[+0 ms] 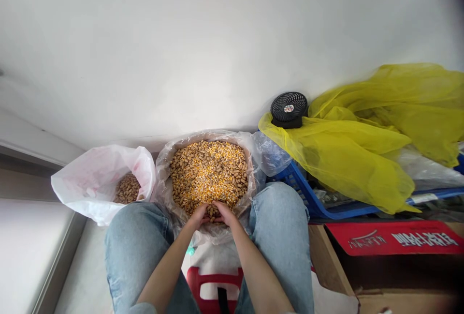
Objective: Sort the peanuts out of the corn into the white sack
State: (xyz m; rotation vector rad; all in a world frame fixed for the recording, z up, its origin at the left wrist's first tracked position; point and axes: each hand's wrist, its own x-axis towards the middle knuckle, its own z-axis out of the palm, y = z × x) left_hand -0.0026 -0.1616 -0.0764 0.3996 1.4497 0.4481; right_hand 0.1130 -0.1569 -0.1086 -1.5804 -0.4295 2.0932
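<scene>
**Legible markings: none; all visible lettering is inverted or too small to read.**
A red rectangular printed sheet [395,238] lying on a brown cardboard box [328,261] bears large white Chinese characters [424,239], upside down and too blurred to read, plus a white cursive mark [366,239]. A small round badge [289,108] sits on the hub of a round black mesh fan [279,106]. A white label [422,198] on a blue plastic crate [300,190] is also unreadable.

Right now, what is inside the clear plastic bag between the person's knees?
The clear plastic bag holds yellow corn kernels mixed with brown seeds, the left hand and right hand at its near edge. Lower layers and the bag's bottom are hidden.
</scene>
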